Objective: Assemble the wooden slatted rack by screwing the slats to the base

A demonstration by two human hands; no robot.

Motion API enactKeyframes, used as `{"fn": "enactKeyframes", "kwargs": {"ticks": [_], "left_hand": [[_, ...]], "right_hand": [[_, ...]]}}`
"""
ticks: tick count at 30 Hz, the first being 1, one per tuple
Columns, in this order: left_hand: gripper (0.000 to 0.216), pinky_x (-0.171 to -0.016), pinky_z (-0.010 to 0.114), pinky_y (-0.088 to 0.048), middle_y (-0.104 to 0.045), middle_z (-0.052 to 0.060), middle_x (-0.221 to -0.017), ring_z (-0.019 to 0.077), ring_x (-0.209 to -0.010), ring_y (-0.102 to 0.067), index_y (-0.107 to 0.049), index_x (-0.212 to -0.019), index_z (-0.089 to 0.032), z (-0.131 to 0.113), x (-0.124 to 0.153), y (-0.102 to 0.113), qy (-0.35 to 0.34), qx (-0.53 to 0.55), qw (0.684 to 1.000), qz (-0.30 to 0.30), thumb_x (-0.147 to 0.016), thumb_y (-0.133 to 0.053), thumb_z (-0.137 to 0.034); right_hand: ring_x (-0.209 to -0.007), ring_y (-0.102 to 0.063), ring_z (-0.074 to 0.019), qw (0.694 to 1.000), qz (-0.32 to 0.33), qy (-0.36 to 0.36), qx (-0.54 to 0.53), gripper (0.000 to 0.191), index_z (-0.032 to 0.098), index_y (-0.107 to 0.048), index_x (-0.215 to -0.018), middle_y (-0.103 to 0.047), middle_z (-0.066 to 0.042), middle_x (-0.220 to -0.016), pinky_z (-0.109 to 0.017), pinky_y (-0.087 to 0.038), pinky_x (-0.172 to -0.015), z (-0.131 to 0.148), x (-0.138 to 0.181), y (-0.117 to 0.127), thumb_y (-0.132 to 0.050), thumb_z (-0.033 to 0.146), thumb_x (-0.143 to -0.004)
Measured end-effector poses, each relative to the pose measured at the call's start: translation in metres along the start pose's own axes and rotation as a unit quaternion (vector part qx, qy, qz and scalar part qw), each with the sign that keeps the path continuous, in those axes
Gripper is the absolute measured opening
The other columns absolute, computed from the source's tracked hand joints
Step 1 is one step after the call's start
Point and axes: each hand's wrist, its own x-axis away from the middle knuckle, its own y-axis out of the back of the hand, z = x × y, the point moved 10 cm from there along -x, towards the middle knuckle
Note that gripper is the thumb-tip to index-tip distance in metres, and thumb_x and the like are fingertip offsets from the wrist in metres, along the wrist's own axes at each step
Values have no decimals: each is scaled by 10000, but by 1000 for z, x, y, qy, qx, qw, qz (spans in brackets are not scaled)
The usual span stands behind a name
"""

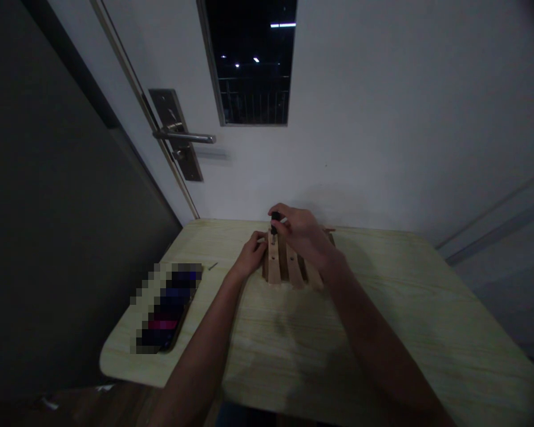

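A small slatted wooden piece (289,268) stands on the light wooden table (382,332) near its far edge. My right hand (300,232) is closed on a short black-handled screwdriver (275,220) held upright, tip down on the leftmost slat. My left hand (250,256) rests against the left side of the wooden piece, fingers curled at its top by the screwdriver tip. Whether a screw sits between those fingers is too small to tell.
A blurred dark flat object (169,308) lies at the table's left corner, with a small screw (212,266) beside it. A white door with a metal handle (184,137) and a dark window (253,62) stand behind the table. The room is dim.
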Motion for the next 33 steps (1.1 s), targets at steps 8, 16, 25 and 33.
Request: {"fn": "enactKeyframes", "kwargs": {"ticks": [8, 16, 25, 33], "left_hand": [[138, -757, 264, -438, -567, -18, -833, 127, -761, -540, -430, -948, -214, 11, 1, 7, 55, 143, 984, -95, -842, -433, -301], [281, -744, 264, -446, -541, -17, -856, 124, -747, -531, -413, -980, -227, 13, 8, 2, 52, 252, 955, -146, -829, -503, -447], [289, -768, 263, -451, -543, -9, -893, 119, -779, -539, -402, -990, -228, 13, 9, 12, 42, 251, 950, -183, -838, -504, -453], [278, -718, 274, -469, -602, -2, -834, 126, -724, -571, -441, -960, -208, 9, 4, 17, 37, 220, 964, -148, -816, -544, -423]], "right_hand": [[-720, -597, -146, 1000, -10, 26, -10, 160, 184, -575, -980, -659, -52, -862, -261, -419, -674, 10, 1, 1, -485, 179, -848], [-734, -606, -143, 998, -28, 47, -8, 89, 180, -568, -937, -661, -44, -837, -245, -413, -659, 22, 18, 8, -515, 207, -869], [-648, -569, -145, 996, -34, 22, 76, 171, 170, -545, -815, -647, -45, -742, -240, -348, -575, 19, 25, -1, -596, 332, -833], [-707, -583, -155, 991, -20, 30, 127, 215, 183, -582, -1013, -661, -57, -800, -252, -358, -611, 21, 13, -14, -464, 337, -920]]}}
